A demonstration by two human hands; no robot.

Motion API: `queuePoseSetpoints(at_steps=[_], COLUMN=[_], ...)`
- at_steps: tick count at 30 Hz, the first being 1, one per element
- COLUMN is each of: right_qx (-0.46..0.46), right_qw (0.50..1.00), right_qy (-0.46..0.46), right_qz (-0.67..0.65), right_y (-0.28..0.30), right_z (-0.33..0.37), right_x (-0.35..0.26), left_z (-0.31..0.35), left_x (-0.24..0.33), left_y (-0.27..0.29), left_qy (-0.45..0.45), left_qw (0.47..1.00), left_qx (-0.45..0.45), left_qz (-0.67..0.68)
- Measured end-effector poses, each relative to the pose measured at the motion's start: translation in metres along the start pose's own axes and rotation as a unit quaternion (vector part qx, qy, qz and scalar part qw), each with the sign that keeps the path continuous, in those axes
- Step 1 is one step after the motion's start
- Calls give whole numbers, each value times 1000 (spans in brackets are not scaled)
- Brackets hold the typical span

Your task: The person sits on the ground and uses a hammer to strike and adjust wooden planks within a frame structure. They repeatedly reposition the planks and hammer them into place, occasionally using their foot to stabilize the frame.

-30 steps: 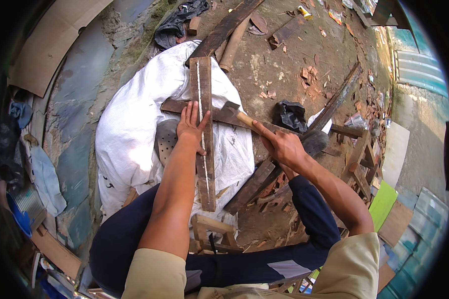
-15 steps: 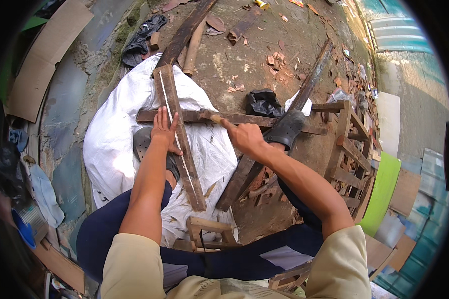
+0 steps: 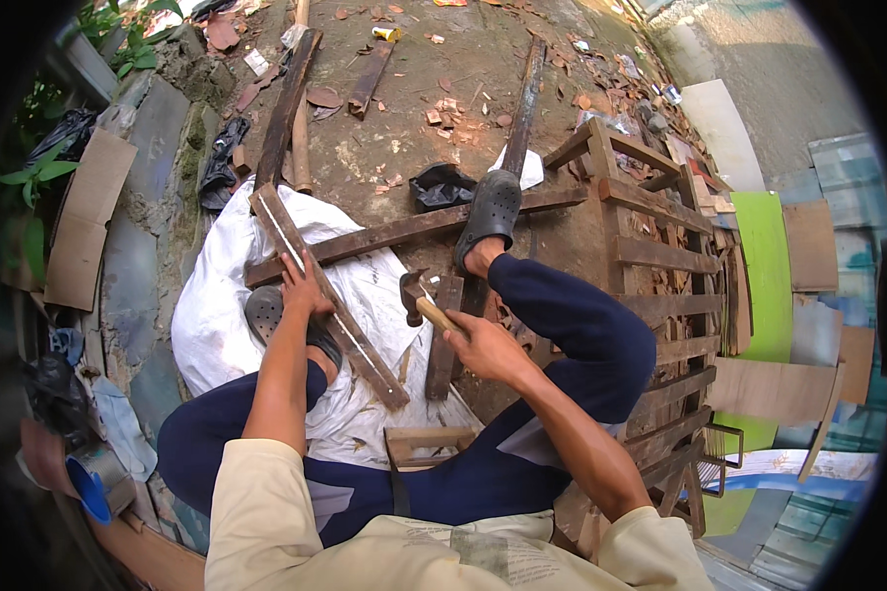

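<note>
My left hand [image 3: 304,290] lies with fingers spread on a brown wooden plank [image 3: 365,353] that has a white stripe along it. This plank slants across a second, longer plank [image 3: 394,232], over a white sack [image 3: 212,295]. In my right hand [image 3: 488,347] is a hammer [image 3: 432,311], gripped by its light wooden handle. Its dark head is raised, to the right of the striped plank and apart from it. My right foot, in a dark clog [image 3: 491,212], rests on the longer plank. The left clog [image 3: 264,313] is beside the striped plank.
Below the hammer lies a short dark board [image 3: 444,345]. A slatted wooden frame [image 3: 665,256] stands at the right. A small wooden frame [image 3: 429,443] is between my legs. Farther off are loose timbers [image 3: 291,108], a black plastic bag [image 3: 439,187] and brick fragments [image 3: 446,118].
The hammer has come up and back toward me, off the longer plank. My left hand stays on the striped plank. The whole view has shifted, showing more on the right.
</note>
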State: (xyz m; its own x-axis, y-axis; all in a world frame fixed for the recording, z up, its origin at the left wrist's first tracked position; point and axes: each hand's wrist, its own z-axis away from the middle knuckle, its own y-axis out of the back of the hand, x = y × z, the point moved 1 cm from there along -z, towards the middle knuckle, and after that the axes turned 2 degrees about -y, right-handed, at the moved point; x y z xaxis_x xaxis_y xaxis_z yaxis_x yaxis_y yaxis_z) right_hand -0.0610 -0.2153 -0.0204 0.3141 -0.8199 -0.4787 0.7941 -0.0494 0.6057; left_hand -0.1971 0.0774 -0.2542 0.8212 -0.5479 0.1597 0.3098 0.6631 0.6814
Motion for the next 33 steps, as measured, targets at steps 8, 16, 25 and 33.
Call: queuePoseSetpoints(at_steps=[8, 16, 25, 33], right_qx=[-33, 1, 17, -11], right_qw=[986, 983, 983, 985], right_qy=[-157, -182, -184, -165], right_qz=[-36, -34, -13, 42], right_y=[-38, -62, -78, -78], right_z=[49, 32, -2, -19], right_x=[64, 120, 158, 199], left_z=[41, 75, 48, 57], left_x=[77, 114, 171, 212], left_y=[-72, -140, -161, -172], left_qy=[125, -81, -96, -107], left_qw=[974, 992, 983, 986], left_qx=[106, 98, -68, -43], left_qz=[157, 15, 144, 119])
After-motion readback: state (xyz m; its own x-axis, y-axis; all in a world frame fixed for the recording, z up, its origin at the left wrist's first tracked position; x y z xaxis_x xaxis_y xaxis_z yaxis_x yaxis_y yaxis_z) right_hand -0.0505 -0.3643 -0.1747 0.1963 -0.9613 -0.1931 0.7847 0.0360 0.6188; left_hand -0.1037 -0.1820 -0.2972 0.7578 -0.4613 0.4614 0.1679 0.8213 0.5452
